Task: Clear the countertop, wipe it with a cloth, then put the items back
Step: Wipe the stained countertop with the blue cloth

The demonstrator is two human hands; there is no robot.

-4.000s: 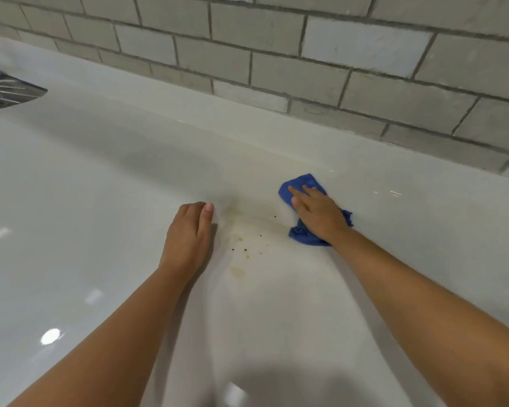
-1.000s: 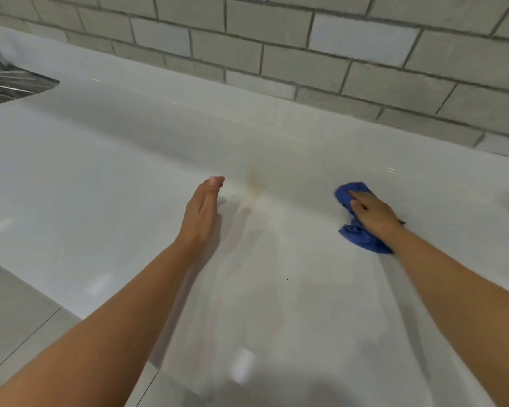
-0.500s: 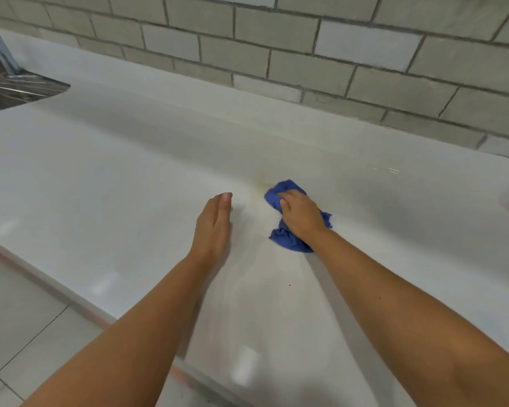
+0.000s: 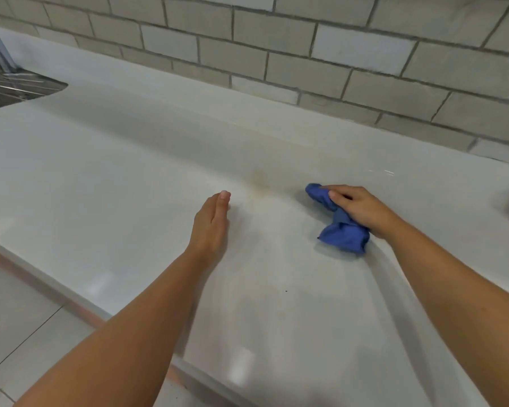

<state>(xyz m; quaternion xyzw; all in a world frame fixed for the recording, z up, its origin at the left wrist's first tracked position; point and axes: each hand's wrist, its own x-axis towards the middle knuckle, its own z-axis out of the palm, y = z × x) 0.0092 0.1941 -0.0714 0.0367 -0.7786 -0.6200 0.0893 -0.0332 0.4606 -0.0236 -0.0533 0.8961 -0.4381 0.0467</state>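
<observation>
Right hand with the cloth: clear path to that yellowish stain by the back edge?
Likely yes. Only bare countertop lies between the right hand, gripping the blue cloth, and the stain; the left hand rests beyond it, out of the path.

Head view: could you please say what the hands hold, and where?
The right hand grips the blue cloth round its bunched middle; the left hand holds nothing.
</observation>
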